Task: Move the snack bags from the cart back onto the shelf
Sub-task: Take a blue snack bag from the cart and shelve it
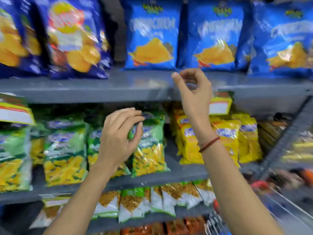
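Light blue snack bags (152, 36) stand upright in a row on the top grey shelf (101, 89). My right hand (193, 92) is raised at that shelf's front edge, just below two of the blue bags, fingers loosely curled with nothing in them. My left hand (120, 136) hovers in front of a green snack bag (149, 150) on the middle shelf, fingers curved and apart; I cannot tell if they touch the bag. The picture is blurred by motion.
Dark blue chip bags (71, 36) fill the top shelf's left. Yellow bags (228, 139) stand right of the green ones. White and green packets (152, 200) line the lower shelf. A metal cart edge (288, 209) shows at the lower right.
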Available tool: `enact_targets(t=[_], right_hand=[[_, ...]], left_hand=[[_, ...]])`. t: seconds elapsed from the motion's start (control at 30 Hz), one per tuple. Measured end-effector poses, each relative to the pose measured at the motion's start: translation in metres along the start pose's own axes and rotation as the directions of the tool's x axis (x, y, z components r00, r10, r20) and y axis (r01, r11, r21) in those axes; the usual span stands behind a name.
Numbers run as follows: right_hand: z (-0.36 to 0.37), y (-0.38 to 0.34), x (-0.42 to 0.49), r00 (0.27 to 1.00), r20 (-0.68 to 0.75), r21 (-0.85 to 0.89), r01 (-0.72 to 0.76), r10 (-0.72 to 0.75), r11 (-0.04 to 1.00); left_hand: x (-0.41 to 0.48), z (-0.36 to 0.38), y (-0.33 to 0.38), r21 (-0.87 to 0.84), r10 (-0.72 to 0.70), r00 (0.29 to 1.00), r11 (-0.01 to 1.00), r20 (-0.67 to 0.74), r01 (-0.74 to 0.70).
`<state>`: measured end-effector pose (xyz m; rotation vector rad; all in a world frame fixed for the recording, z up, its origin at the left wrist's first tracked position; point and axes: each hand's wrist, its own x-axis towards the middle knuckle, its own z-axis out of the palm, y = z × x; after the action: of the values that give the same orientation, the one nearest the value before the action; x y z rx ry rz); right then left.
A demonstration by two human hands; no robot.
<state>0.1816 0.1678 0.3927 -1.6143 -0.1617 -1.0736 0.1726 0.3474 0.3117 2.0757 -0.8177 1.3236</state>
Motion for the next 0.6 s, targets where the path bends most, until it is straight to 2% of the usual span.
enact_targets(t=[0.13, 0.23, 0.3, 0.37, 0.47, 0.53, 0.6], right_hand=[[-0.100, 0.037, -0.044, 0.984, -0.163, -0.132, -0.095, 0.073, 0.987], [-0.171, 0.078, -0.088, 0.943, -0.245, -0.250, -0.286, 0.225, 0.925], [-0.213, 0.107, -0.123, 0.898, -0.289, -0.332, -0.419, 0.332, 0.845], [-0.250, 0.134, -0.159, 0.837, -0.334, -0.380, -0.541, 0.434, 0.750], [-0.312, 0.175, -0.218, 0.695, -0.459, -0.428, -0.719, 0.553, 0.548], [-0.344, 0.202, -0.257, 0.582, -0.520, -0.405, -0.813, 0.626, 0.419], [-0.368, 0.224, -0.291, 0.464, -0.580, -0.365, -0.883, 0.669, 0.296]], left_hand=[[-0.032, 0.071, 0.052, -0.253, 0.060, 0.969, 0.967, 0.238, 0.002], [-0.061, 0.126, 0.093, -0.384, 0.096, 0.904, 0.920, 0.416, 0.079], [-0.083, 0.158, 0.116, -0.421, 0.102, 0.840, 0.893, 0.532, 0.158], [-0.109, 0.184, 0.136, -0.417, 0.105, 0.727, 0.870, 0.678, 0.264], [-0.154, 0.226, 0.174, -0.410, 0.175, 0.531, 0.837, 0.829, 0.363], [-0.182, 0.249, 0.196, -0.386, 0.223, 0.399, 0.834, 0.890, 0.395], [-0.205, 0.271, 0.215, -0.378, 0.265, 0.303, 0.825, 0.915, 0.419]])
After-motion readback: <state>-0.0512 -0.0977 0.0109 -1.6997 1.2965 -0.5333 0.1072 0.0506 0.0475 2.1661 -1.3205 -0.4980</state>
